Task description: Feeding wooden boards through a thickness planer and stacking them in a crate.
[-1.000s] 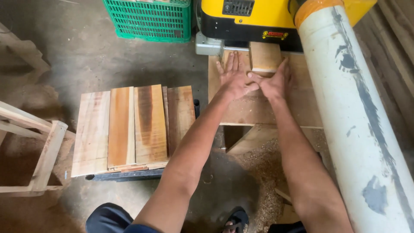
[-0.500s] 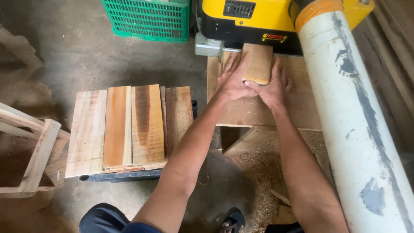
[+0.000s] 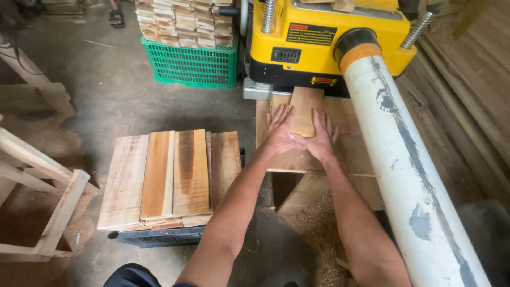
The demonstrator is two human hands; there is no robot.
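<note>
A short wooden board (image 3: 305,109) lies flat on the wooden infeed table (image 3: 350,154) of a yellow thickness planer (image 3: 319,37), its far end at the machine's mouth. My left hand (image 3: 280,132) presses flat against the board's left edge and near corner. My right hand (image 3: 321,137) lies flat on its right side and near end. Both hands have their fingers spread forward, thumbs meeting behind the board.
A stack of planks (image 3: 170,178) rests on a dark crate at the left. A green basket (image 3: 192,64) holds stacked wood blocks. A thick white dust pipe (image 3: 409,175) runs down the right. A wooden frame (image 3: 42,207) stands far left; sawdust (image 3: 319,234) lies below.
The view has tilted up, showing more of the planer and basket. The board stays at the planer's mouth, and both hands sit flatter beside it.
</note>
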